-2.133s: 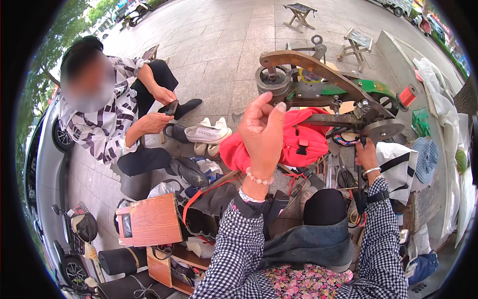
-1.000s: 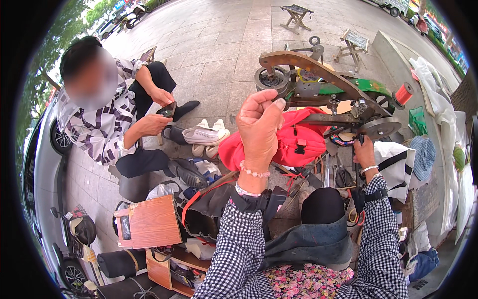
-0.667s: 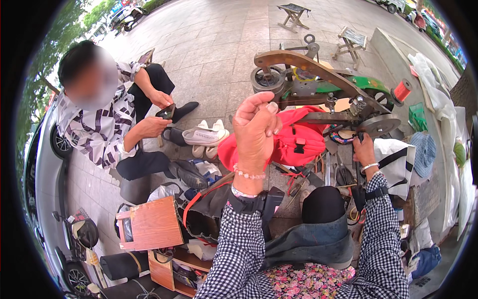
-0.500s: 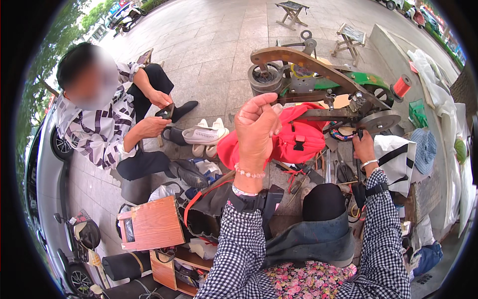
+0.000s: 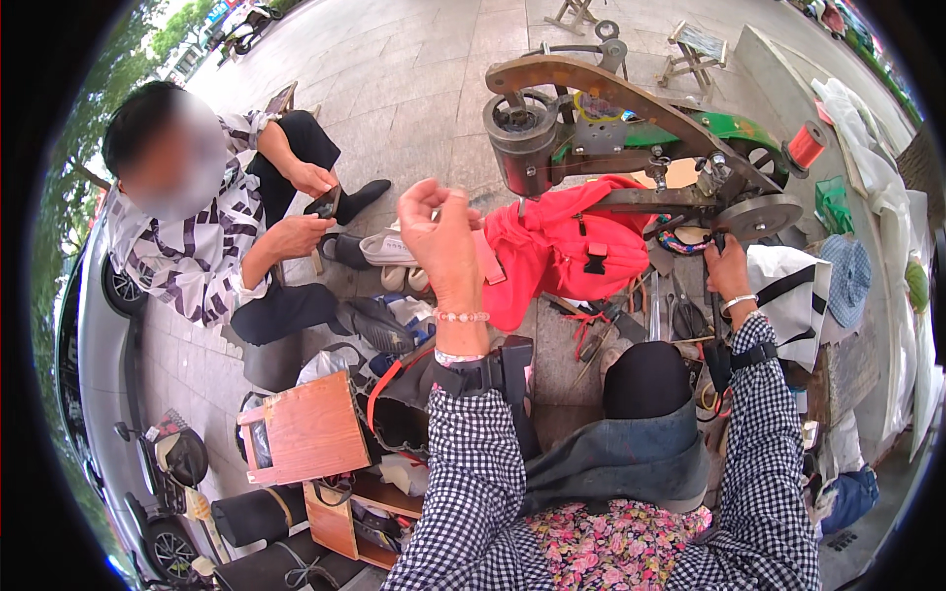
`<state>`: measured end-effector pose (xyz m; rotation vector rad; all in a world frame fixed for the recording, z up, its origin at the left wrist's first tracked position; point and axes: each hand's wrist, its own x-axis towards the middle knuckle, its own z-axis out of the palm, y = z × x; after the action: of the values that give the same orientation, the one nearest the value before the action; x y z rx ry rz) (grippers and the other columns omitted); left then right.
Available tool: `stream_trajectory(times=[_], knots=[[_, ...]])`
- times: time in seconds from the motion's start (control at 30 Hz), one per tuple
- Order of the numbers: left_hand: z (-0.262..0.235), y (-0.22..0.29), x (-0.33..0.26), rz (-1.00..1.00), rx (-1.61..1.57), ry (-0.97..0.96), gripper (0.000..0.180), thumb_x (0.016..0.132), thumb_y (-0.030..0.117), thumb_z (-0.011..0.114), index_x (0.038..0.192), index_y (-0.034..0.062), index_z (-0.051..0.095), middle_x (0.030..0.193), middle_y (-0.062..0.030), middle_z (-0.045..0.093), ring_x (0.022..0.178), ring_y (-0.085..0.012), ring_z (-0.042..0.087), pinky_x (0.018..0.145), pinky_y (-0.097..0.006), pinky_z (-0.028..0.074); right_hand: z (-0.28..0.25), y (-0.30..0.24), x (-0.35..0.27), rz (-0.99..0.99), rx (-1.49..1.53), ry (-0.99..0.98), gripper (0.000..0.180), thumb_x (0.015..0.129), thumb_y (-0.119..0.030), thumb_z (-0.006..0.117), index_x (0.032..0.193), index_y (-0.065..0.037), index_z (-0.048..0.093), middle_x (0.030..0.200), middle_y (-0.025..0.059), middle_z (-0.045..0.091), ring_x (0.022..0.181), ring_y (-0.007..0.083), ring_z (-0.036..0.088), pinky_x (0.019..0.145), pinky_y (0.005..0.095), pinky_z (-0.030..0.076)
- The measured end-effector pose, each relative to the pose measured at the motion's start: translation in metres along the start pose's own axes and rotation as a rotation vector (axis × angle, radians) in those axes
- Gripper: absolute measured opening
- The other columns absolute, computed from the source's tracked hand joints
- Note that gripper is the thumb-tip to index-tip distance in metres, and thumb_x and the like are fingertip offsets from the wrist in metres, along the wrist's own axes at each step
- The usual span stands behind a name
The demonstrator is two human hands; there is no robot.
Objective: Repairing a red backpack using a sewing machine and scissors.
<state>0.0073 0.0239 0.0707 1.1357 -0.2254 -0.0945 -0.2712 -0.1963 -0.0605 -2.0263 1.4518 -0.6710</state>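
My left hand (image 5: pixel 439 234) is raised beside the machine, left of the red bag, fingers curled in with the thumb close to them. Whatever they may hold is too small to make out. The red fabric bag (image 5: pixel 591 246), with a black buckle, hangs under the arm of a hand-cranked sewing machine (image 5: pixel 631 163) with green and rusty metal parts. My right hand (image 5: pixel 727 268) is closed around a dark crank handle just below the machine's metal wheel (image 5: pixel 759 217). A red thread spool (image 5: pixel 806 146) sits at the machine's right end.
A seated person (image 5: pixel 197 207) holds a phone on the left, near white shoes (image 5: pixel 384 248). Scissors (image 5: pixel 687 313) and other tools lie below the bag. A wooden box (image 5: pixel 310 428) stands at lower left. A white bag (image 5: pixel 788 295) and blue cap (image 5: pixel 844 281) are at right.
My left hand has moved left and slightly down, away from the machine's head, uncovering more of the red bag. My right hand stays on the crank handle. The view has shifted slightly.
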Motion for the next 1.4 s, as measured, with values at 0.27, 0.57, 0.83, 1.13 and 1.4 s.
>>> stream_trajectory(times=[0.27, 0.57, 0.83, 1.13, 1.4], knots=[[-0.016, -0.033, 0.002, 0.025, 0.518, -0.648, 0.006, 0.074, 0.001, 0.058, 0.073, -0.0047, 0.057, 0.059, 0.0021, 0.051, 0.053, -0.0027, 0.044, 0.047, -0.018, 0.036, 0.004, 0.003, 0.003, -0.027, 0.008, 0.000, 0.027, 0.074, -0.017, 0.052, 0.087, 0.007, 0.050, 0.079, 0.0295, 0.054, 0.080, 0.0439, 0.051, 0.069, 0.0438, 0.042], [-0.019, -0.047, 0.012, 0.375, 0.666, -0.484, 0.011, 0.074, 0.004, 0.052, 0.077, -0.0044, 0.058, 0.069, -0.0180, 0.059, 0.064, -0.0258, 0.059, 0.060, -0.030, 0.044, 0.002, 0.005, 0.003, -0.012, -0.013, 0.001, 0.028, 0.074, -0.018, 0.051, 0.088, 0.006, 0.050, 0.080, 0.0282, 0.055, 0.080, 0.0430, 0.053, 0.069, 0.0429, 0.042], [-0.018, -0.055, 0.023, 0.265, 0.509, -0.439, 0.018, 0.075, 0.004, 0.054, 0.091, -0.0028, 0.060, 0.077, -0.0119, 0.062, 0.062, -0.0171, 0.059, 0.057, -0.025, 0.046, -0.009, -0.027, -0.008, 0.109, 0.064, -0.088, 0.025, 0.075, -0.017, 0.049, 0.087, 0.005, 0.049, 0.062, 0.0215, 0.055, 0.052, 0.0311, 0.058, 0.049, 0.0373, 0.045], [-0.021, -0.053, 0.012, -0.278, 0.715, -0.675, 0.026, 0.076, 0.004, 0.052, 0.101, -0.0032, 0.054, 0.091, -0.0134, 0.058, 0.049, -0.0142, 0.056, 0.044, -0.024, 0.045, -0.035, -0.026, 0.006, -0.236, -0.155, 0.185, 0.024, 0.073, -0.019, 0.052, 0.080, 0.005, 0.049, 0.068, 0.0225, 0.056, 0.061, 0.0366, 0.056, 0.057, 0.0395, 0.045], [-0.026, -0.077, 0.013, 0.043, 0.662, -0.598, 0.018, 0.075, 0.006, 0.052, 0.090, -0.0021, 0.058, 0.081, -0.0150, 0.060, 0.071, -0.0261, 0.059, 0.056, -0.033, 0.045, -0.089, -0.073, -0.005, -0.383, -0.751, 0.611, 0.027, 0.069, -0.017, 0.058, 0.087, 0.002, 0.053, 0.117, 0.0237, 0.042, 0.108, 0.0349, 0.041, 0.085, 0.0372, 0.037]])
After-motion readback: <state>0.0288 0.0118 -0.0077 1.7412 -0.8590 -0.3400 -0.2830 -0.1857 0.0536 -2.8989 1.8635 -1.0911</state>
